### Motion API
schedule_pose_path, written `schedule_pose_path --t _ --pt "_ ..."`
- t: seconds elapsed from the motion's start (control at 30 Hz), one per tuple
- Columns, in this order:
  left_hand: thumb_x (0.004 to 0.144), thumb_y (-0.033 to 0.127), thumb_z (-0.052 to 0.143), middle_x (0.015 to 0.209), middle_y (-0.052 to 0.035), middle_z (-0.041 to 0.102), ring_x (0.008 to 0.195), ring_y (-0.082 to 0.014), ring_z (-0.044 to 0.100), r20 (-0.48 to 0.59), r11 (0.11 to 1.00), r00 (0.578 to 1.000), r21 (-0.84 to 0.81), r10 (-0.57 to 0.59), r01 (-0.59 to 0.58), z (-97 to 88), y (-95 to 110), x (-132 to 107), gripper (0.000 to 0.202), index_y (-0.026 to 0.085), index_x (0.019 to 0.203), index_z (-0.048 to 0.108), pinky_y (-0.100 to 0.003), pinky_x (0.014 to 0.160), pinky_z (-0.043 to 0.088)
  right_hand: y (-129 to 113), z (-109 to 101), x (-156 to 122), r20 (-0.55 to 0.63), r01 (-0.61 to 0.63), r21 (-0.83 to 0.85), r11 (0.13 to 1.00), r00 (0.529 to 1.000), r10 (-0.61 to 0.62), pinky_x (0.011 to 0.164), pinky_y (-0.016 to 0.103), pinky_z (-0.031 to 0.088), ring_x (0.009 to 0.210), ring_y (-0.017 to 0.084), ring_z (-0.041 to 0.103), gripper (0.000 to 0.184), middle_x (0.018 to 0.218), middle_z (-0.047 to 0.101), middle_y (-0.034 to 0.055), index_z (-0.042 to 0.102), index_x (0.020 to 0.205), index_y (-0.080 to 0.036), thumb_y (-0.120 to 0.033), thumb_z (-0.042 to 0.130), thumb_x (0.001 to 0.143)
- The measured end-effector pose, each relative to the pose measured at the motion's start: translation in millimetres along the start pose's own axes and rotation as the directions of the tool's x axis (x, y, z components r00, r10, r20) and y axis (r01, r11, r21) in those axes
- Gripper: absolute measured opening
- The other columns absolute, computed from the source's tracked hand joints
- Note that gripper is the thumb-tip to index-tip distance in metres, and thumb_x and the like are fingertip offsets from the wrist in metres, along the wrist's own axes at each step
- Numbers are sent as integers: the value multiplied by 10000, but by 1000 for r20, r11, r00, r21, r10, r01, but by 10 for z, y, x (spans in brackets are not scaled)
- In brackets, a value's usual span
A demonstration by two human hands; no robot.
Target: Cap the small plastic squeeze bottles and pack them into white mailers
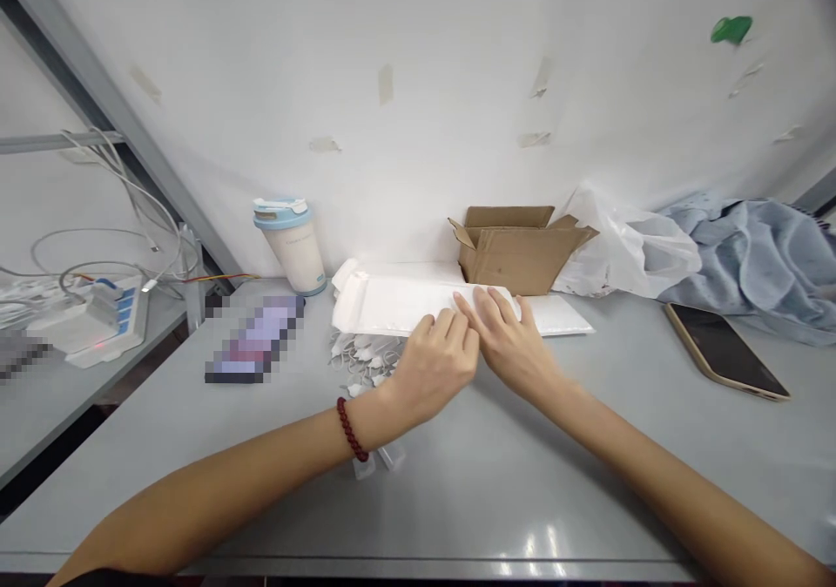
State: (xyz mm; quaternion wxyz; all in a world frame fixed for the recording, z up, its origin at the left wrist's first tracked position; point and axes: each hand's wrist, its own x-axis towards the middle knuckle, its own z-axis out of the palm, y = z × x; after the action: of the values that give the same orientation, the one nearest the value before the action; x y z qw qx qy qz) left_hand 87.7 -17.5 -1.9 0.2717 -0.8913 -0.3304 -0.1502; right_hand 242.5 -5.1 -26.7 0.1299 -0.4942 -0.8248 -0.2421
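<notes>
A white padded envelope [392,304] lies long side across the table in front of me, on top of other white packets. My left hand [437,360] is closed, its fingers curled at the envelope's near edge; a dark red bead bracelet [351,430] circles that wrist. Touching it from the right, my right hand [506,334] grips the envelope's right part with bent fingers. What lies under both sets of fingertips is hidden. Several small white pieces with thin grey loops [366,356] lie in a heap just left of my left hand.
An open cardboard box [522,260] and a white plastic bag [627,243] stand by the wall, beside a blue cloth [758,256]. A phone [724,352] lies right. Left are a lidded cup [293,247], a pixelated device [258,339] and a power strip [124,321] with cables.
</notes>
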Motion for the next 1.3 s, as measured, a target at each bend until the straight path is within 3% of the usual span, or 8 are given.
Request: schedule_pose_path --t 0.13,0.23,0.37,0.43,0.53,0.73,1.07,1.3 --pt "904 372 435 1015 -119 595 992 -266 501 65 955 989 -258 -133 145 34 -349 -99 293 131 941 596 -398 813 438 114 -45 -8 13 -18 -78 997 1000 19 914 615 329 1272 386 347 575 1382 391 220 304 1411 -196 -22 260 864" --pt "856 336 496 1193 -173 526 1151 -324 416 66 833 891 -331 -449 444 47 -705 -208 313 107 1056 568 -492 934 372 153 -79 -9 -21 -32 -74 997 999 31 929 623 312 1300 374 307 626 1412 357 206 275 1419 -205 19 264 834" --pt "809 272 511 1125 -159 599 1049 -297 543 487 164 594 -669 -641 725 -79 -1052 -345 327 93 1078 557 -456 888 440 123 -94 3 -60 -42 -27 999 997 41 947 626 285 1327 363 261 636 1436 327 188 259 1419 -212 10 289 825" --pt "781 249 540 1027 -152 647 918 -261 610 709 -243 539 -681 -454 691 -157 -1094 -400 272 88 995 588 -390 791 498 76 -104 12 -66 -49 -3 999 997 49 957 624 271 1327 366 259 613 1438 320 194 273 1411 -198 -12 307 828" --pt "717 195 614 887 -98 681 783 -198 630 766 -475 552 -639 -328 605 -188 -973 -445 183 114 882 611 -305 700 510 -31 -154 16 -58 20 60 998 998 -16 996 609 223 1339 368 230 586 1446 301 202 283 1402 -163 -81 368 827" --pt "668 142 595 587 21 582 538 -100 528 725 -367 674 -672 -144 643 -122 -539 -417 33 130 639 585 -196 487 376 -206 -307 -28 5 259 199 945 964 -265 979 648 140 1340 430 118 774 1471 195 224 213 1419 -161 -391 530 750" --pt "726 291 664 671 6 613 607 -97 539 676 -370 732 -704 -88 606 -44 -555 -461 170 124 715 633 -204 559 399 -241 -334 -26 53 239 328 914 961 -270 986 575 201 1227 381 302 847 1346 307 219 258 1382 -153 -453 569 654" --pt "720 335 640 529 32 518 494 -94 489 647 -130 728 -761 -229 636 -34 -583 -479 255 131 590 559 -197 459 373 -233 -264 -21 -80 300 205 932 954 -290 888 542 291 1074 379 398 774 1236 398 224 323 1340 -133 -405 598 669"
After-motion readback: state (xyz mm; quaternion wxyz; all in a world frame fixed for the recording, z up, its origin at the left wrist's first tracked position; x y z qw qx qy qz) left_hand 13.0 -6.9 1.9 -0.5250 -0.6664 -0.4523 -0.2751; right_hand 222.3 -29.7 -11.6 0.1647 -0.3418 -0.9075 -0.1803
